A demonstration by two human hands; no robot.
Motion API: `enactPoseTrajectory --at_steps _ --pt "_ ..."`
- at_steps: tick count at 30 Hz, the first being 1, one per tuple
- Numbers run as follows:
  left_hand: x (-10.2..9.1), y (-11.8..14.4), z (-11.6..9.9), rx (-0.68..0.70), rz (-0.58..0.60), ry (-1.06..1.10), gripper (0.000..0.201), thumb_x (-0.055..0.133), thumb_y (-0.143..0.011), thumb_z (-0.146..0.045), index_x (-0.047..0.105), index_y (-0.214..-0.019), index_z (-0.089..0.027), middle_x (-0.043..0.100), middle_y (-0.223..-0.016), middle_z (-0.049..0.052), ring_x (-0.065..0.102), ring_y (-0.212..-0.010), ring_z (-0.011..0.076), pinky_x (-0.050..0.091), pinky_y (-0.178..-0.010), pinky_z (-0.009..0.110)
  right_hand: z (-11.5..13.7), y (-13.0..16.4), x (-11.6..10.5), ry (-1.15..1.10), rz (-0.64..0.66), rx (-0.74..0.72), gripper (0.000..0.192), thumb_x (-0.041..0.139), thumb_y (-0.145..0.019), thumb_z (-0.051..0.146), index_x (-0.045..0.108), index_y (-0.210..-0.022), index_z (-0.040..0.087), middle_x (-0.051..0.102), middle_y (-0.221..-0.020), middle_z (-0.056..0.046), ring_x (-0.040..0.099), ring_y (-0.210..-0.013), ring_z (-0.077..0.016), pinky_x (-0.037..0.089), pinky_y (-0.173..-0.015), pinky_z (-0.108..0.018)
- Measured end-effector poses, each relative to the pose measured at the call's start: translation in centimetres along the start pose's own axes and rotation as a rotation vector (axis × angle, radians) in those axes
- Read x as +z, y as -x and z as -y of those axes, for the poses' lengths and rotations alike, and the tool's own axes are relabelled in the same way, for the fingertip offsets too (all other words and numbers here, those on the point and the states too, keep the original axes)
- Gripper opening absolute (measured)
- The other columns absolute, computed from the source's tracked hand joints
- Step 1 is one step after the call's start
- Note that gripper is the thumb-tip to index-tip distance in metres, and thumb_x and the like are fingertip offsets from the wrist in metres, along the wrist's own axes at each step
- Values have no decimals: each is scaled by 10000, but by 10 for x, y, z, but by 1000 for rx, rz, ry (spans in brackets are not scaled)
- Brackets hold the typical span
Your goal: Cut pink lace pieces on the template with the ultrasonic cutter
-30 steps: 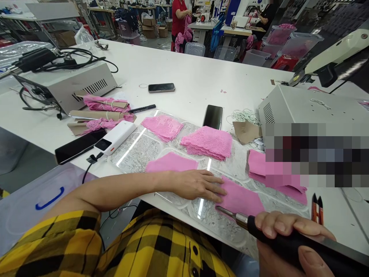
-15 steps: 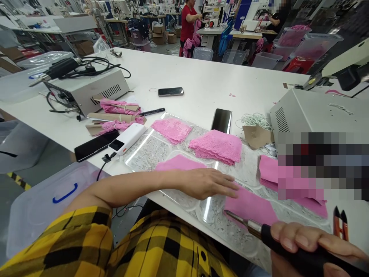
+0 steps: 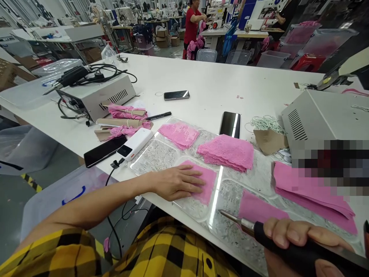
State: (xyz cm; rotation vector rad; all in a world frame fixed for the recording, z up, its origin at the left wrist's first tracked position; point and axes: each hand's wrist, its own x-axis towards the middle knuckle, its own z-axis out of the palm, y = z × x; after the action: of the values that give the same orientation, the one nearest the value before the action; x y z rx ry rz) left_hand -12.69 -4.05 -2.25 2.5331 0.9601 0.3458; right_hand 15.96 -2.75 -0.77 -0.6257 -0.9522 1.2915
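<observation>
My left hand (image 3: 180, 182) lies palm down with fingers stretched over a pink fabric piece (image 3: 208, 184) on the clear plastic sheet (image 3: 230, 192). Wrapped round the black handle of a tool with a slim, pointed metal tip (image 3: 245, 225) is my right hand (image 3: 300, 242). That tip hovers near a second pink fabric piece (image 3: 259, 207), partly hidden by the tool and fingers; whether it touches I cannot tell. Behind the hands are a stack of pink lace pieces (image 3: 227, 152) and a smaller lace stack (image 3: 179, 134). Folded pink fabric (image 3: 311, 192) lies at the right.
A grey box (image 3: 98, 96) with a cabled black handpiece (image 3: 75, 75) stands at left, another grey box (image 3: 317, 115) at right. Phones (image 3: 230, 124), a white power bank (image 3: 137, 143), tied pink bundles (image 3: 127, 122) and loose string (image 3: 266, 123) lie around. A person in red (image 3: 192, 29) works behind.
My left hand has moved left, from the right-hand fabric piece onto the left-hand one. My right hand keeps hold of the tool. The view has shifted slightly.
</observation>
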Motion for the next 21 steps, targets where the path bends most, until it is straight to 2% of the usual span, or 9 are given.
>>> enactPoseTrajectory --at_steps 5,10,17,21 --pt "1 2 -1 -27 50 -1 364 436 -987 -281 585 -1313 -215 474 -1461 26 263 -1457 224 71 -1230 426 -7 -2 13 18 37 -5 194 657 -724 335 579 -842 203 469 -651 41 454 -527 -103 450 -481 -291" --pt "4 2 0 2 3 6 338 440 -986 -280 628 -1260 -214 516 -1426 15 283 -1449 221 51 -1230 420 -12 -4 13 22 59 -3 185 636 -729 317 584 -864 202 469 -671 37 461 -533 -105 456 -484 -300" --pt "5 3 0 3 -22 36 320 458 -981 -283 641 -1243 -262 531 -1412 7 300 -1442 214 67 -1227 434 -14 -3 26 49 83 -20 169 622 -753 312 579 -868 197 491 -664 38 467 -526 -103 450 -476 -290" --pt "6 3 1 19 -40 40 324 444 -988 -280 646 -1237 -235 537 -1406 11 310 -1437 220 61 -1228 430 -15 -1 25 51 77 5 157 618 -758 307 576 -863 198 498 -670 38 471 -531 -102 457 -486 -295"
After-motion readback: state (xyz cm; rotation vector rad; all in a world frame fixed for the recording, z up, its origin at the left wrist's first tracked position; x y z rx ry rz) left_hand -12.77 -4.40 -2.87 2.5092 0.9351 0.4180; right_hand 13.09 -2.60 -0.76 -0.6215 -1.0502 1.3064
